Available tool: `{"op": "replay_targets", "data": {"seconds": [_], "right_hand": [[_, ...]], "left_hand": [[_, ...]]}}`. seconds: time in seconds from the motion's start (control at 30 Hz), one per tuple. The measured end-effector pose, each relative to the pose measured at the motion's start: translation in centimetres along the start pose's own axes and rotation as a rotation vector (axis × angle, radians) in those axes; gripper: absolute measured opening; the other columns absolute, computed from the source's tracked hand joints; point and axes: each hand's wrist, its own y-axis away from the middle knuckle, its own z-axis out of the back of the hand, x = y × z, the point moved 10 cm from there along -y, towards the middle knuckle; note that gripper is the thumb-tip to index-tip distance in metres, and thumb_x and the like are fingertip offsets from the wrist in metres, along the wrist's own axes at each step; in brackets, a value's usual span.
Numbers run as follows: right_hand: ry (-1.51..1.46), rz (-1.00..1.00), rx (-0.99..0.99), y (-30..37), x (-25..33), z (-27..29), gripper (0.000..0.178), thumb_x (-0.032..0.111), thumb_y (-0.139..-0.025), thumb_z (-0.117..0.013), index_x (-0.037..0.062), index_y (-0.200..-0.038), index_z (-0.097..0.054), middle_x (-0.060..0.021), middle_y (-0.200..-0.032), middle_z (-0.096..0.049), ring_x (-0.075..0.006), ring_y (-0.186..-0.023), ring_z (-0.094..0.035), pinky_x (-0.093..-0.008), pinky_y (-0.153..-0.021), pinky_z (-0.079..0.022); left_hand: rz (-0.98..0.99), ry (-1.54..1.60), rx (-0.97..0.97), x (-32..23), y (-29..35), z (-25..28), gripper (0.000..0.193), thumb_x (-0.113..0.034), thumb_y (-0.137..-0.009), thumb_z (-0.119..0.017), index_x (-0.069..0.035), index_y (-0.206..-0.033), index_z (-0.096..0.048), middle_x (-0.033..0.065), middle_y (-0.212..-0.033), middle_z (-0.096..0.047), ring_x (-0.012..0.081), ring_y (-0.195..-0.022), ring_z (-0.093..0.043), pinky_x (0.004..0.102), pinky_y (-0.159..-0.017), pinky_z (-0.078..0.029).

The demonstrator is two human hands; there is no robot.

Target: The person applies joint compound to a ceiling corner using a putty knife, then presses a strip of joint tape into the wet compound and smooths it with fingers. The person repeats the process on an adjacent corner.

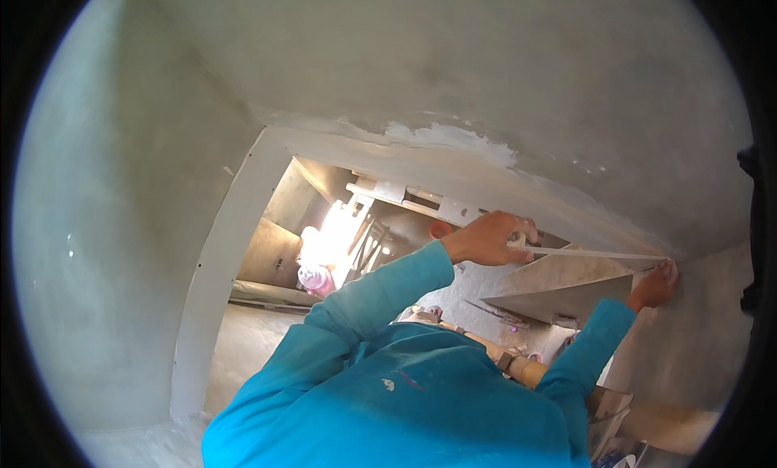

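Observation:
My left hand (490,240) is closed round a small white roll of tape (517,240). From it a narrow white strip of tape (595,253) runs taut to the right. My right hand (654,287) pinches the strip's far end with its fingertips, close against the corner where the grey wall (696,314) meets the ceiling-like panel (566,79). Both arms are raised, in blue-green sleeves. Just above the strip lies a pale ledge (558,199) edged with a rough white plaster patch (453,138).
A white trim board (212,249) with dark fastener dots borders the opening on the left. Far below are a floor (465,302), a bright lit spot (336,233), a pinkish clear container (316,278) and an orange round object (439,230). A tan pole (530,371) passes beside my body.

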Motion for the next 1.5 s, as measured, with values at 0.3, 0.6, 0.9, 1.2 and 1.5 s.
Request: {"op": "replay_targets", "data": {"seconds": [0.3, 0.6, 0.9, 1.2, 1.5], "right_hand": [[-0.057, 0.004, 0.041, 0.2, 0.5, -0.2, 0.031, 0.03, -0.103, -0.061, 0.006, -0.116, -0.077, -0.0147, -0.115, -0.076, -0.0302, -0.099, -0.075, -0.0364, -0.087, -0.06], [0.094, 0.245, -0.073, -0.7, -0.4, -0.9, 0.032, 0.032, -0.1, -0.065, 0.0056, -0.11, -0.078, -0.0153, -0.103, -0.077, -0.0312, -0.084, -0.075, -0.0382, -0.076, -0.06], [-0.115, 0.08, -0.102, 0.2, 0.1, 0.1, 0.024, 0.026, -0.096, -0.068, 0.0067, -0.106, -0.078, -0.0131, -0.099, -0.078, -0.0327, -0.088, -0.074, -0.0414, -0.077, -0.058], [-0.099, 0.033, -0.116, 0.9, 1.8, 1.2, 0.022, 0.023, -0.094, -0.07, 0.0063, -0.105, -0.078, -0.0133, -0.1, -0.078, -0.0318, -0.09, -0.074, -0.0404, -0.079, -0.058], [-0.133, 0.025, -0.125, 0.8, 1.5, 1.0, 0.018, 0.023, -0.094, -0.071, 0.0082, -0.103, -0.078, -0.0115, -0.094, -0.078, -0.0289, -0.083, -0.074, -0.0402, -0.074, -0.057]], "left_hand": [[-0.032, -0.015, 0.109, 0.6, 1.1, 0.3, 0.038, -0.036, -0.088, -0.076, -0.01, -0.115, -0.074, 0.0182, -0.123, -0.068, 0.0371, -0.111, -0.065, 0.0473, -0.097, -0.051], [-0.074, -0.007, 0.008, -0.9, 2.0, 2.5, 0.037, -0.032, -0.086, -0.078, -0.007, -0.113, -0.072, 0.0165, -0.115, -0.069, 0.0358, -0.108, -0.065, 0.0452, -0.097, -0.05], [0.042, 0.034, 0.081, 0.5, 2.7, 4.3, 0.03, -0.022, -0.083, -0.081, -0.004, -0.105, -0.073, 0.0147, -0.108, -0.069, 0.032, -0.104, -0.065, 0.0422, -0.095, -0.05], [0.205, -0.035, 0.034, 2.2, 3.8, 6.5, 0.02, -0.017, -0.085, -0.078, -0.001, -0.097, -0.073, 0.0082, -0.099, -0.067, 0.0228, -0.091, -0.063, 0.0341, -0.087, -0.048], [0.129, 0.056, -0.162, 3.4, 3.5, 8.1, 0.023, -0.019, -0.092, -0.072, 0.003, -0.095, -0.073, 0.014, -0.096, -0.07, 0.0286, -0.092, -0.065, 0.0385, -0.087, -0.05]]}}
